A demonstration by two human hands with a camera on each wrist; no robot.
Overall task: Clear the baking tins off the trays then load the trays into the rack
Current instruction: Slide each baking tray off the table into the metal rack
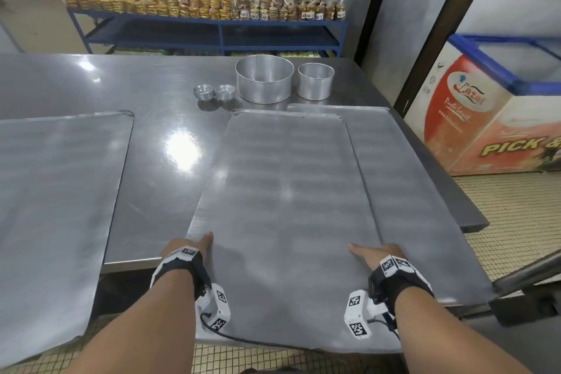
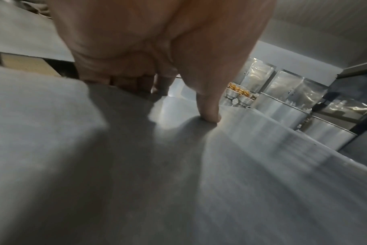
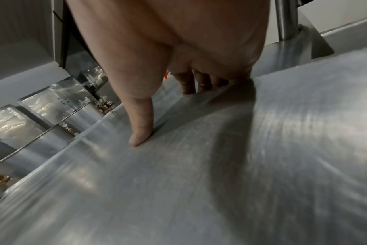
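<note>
A bare grey baking tray [image 1: 282,191] lies lengthwise on the steel table [image 1: 158,136], its near end hanging past the table's front edge. My left hand [image 1: 194,247] grips its left side, thumb on top [image 2: 210,116] and fingers curled under the edge. My right hand [image 1: 372,253] grips its right side the same way, thumb pressed on top [image 3: 139,139]. Another tray [image 1: 403,179] lies partly beneath it on the right. A third tray [image 1: 51,200] sits at the left. A large round tin [image 1: 264,79], a smaller round tin [image 1: 315,81] and two stacks of small fluted tins [image 1: 215,92] stand behind the trays.
A blue shelf rack [image 1: 212,30] loaded with packed baked goods stands behind the table. A chest freezer [image 1: 491,112] stands at the right over tiled floor. A metal post [image 1: 528,270] juts in at the near right, close to the tray's corner.
</note>
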